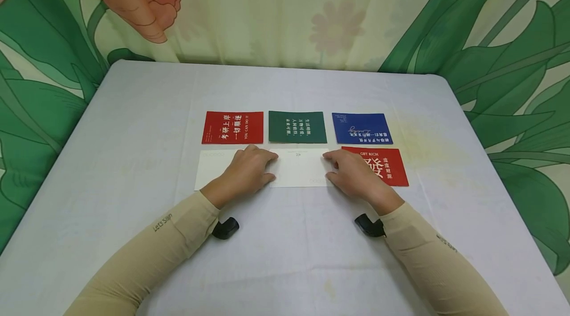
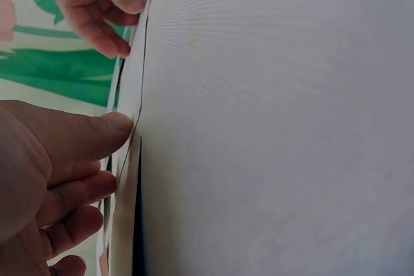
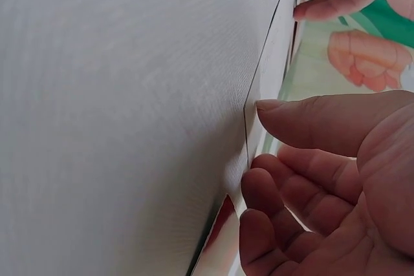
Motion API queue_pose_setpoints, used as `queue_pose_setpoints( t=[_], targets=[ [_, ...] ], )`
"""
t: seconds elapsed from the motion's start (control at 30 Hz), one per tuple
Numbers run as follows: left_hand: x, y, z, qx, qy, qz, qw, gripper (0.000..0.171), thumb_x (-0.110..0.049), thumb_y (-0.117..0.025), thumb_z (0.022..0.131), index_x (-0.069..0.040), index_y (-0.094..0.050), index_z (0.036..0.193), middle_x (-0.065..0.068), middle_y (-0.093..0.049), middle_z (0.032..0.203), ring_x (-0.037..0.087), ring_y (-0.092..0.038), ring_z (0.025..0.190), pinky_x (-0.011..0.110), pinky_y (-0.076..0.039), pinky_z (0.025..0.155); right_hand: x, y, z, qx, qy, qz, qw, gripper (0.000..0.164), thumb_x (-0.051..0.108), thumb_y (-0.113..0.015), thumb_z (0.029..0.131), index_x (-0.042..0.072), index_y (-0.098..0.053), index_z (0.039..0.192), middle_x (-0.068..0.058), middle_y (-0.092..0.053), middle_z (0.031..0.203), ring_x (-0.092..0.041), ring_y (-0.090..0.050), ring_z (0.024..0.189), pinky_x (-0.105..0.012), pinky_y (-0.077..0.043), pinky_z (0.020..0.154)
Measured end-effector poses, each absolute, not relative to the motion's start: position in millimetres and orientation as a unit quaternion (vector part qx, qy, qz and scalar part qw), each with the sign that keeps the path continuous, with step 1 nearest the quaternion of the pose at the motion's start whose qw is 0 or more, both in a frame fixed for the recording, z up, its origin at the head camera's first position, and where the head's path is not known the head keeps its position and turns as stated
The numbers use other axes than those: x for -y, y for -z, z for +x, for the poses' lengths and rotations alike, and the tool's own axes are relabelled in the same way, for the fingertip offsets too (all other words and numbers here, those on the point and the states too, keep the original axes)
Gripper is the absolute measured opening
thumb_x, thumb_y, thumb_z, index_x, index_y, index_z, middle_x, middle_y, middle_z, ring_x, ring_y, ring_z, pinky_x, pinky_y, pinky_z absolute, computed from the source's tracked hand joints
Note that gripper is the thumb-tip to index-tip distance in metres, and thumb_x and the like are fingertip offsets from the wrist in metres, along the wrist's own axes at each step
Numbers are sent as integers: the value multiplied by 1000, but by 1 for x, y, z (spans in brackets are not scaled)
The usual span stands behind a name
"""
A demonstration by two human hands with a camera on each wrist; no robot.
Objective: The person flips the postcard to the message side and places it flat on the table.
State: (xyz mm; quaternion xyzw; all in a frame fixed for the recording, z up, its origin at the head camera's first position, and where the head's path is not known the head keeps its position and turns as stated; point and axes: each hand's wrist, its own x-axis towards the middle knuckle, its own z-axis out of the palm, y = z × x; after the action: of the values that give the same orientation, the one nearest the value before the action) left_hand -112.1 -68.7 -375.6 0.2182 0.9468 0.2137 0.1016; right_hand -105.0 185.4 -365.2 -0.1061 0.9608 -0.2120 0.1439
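A white card (image 1: 299, 170) lies flat in the middle of the front row, small dark print near its top. At its left edge rests my left hand (image 1: 245, 167), thumb and index fingertip touching the card and spread apart. My right hand (image 1: 354, 172) touches the right edge in the same way. In the left wrist view, the left thumb (image 2: 97, 134) presses at the card's edge. The right wrist view has the right thumb (image 3: 310, 121) at the edge, other fingers loosely bent. Partly under the left hand is another white card (image 1: 209, 165); the right hand partly covers a red card (image 1: 396, 167).
Behind, in a row, lie a red card (image 1: 233, 128), a green card (image 1: 297, 127) and a blue card (image 1: 362, 128). They lie on a white-covered table (image 1: 303, 256). A curtain with leaves and flowers (image 1: 267, 14) hangs along its far edge.
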Motion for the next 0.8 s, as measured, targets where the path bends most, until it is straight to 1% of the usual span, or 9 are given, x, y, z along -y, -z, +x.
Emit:
queue_pose_setpoints(
  t=[0.17,0.23,0.27,0.33,0.4,0.47,0.57,0.73,0.8],
  targets=[
    [70,376,-113,-947,-209,222,103,53,-18,-82,84,-3,-64,133,10,-68,125,30,-54,117,46,-43,92,-187,364,-102,-959,229,-100,135,54,10,-73,88,-1,-57,138,-18,-63,118,-31,-58,103,-46,-54,87],
    [69,375,-113,-946,-209,223,105,55,-19,-81,85,-5,-63,134,9,-66,126,30,-52,118,46,-42,93,-191,362,-101,-957,245,-90,125,53,11,-72,89,1,-57,138,-17,-62,114,-31,-57,100,-45,-54,84],
    [69,374,-113,-946,-211,224,103,55,-20,-81,85,-5,-63,134,9,-66,127,29,-52,118,45,-42,93,-194,360,-99,-957,251,-86,119,54,12,-72,89,2,-57,139,-17,-62,114,-32,-57,101,-46,-54,85],
    [67,370,-114,-944,-218,228,95,56,-22,-81,85,-7,-62,135,8,-65,129,28,-51,119,45,-42,93,-203,355,-97,-956,258,-78,113,58,15,-74,88,5,-55,142,-16,-61,117,-32,-56,104,-47,-53,85],
    [63,366,-114,-939,-232,237,85,57,-24,-81,85,-9,-62,136,8,-64,131,27,-51,119,45,-42,95,-214,350,-93,-957,256,-80,111,65,18,-76,87,7,-51,146,-17,-59,127,-35,-54,113,-52,-51,90],
    [57,361,-114,-932,-246,253,79,58,-25,-80,85,-9,-60,138,8,-62,134,27,-51,122,47,-41,98,-227,345,-91,-957,255,-87,111,72,21,-78,85,8,-46,149,-17,-52,142,-39,-48,127,-59,-46,97],
    [44,356,-115,-921,-260,278,84,61,-27,-79,87,-8,-57,141,8,-59,138,27,-49,127,48,-39,104,-247,342,-88,-954,263,-90,109,78,22,-79,85,8,-42,152,-19,-43,151,-43,-38,138,-64,-41,99],
    [13,354,-118,-905,-268,316,96,63,-30,-77,89,-7,-53,144,7,-56,142,27,-46,132,48,-37,108,-279,340,-85,-955,266,-61,115,84,23,-80,85,8,-36,155,-25,-38,151,-47,-35,135,-64,-46,93],
    [-1,354,-119,-903,-260,328,97,65,-32,-76,89,-8,-52,145,5,-56,143,26,-46,132,46,-38,107,-292,340,-85,-958,255,-46,125,87,24,-80,85,8,-33,156,-27,-36,152,-49,-34,135,-65,-45,93]
  ],
)
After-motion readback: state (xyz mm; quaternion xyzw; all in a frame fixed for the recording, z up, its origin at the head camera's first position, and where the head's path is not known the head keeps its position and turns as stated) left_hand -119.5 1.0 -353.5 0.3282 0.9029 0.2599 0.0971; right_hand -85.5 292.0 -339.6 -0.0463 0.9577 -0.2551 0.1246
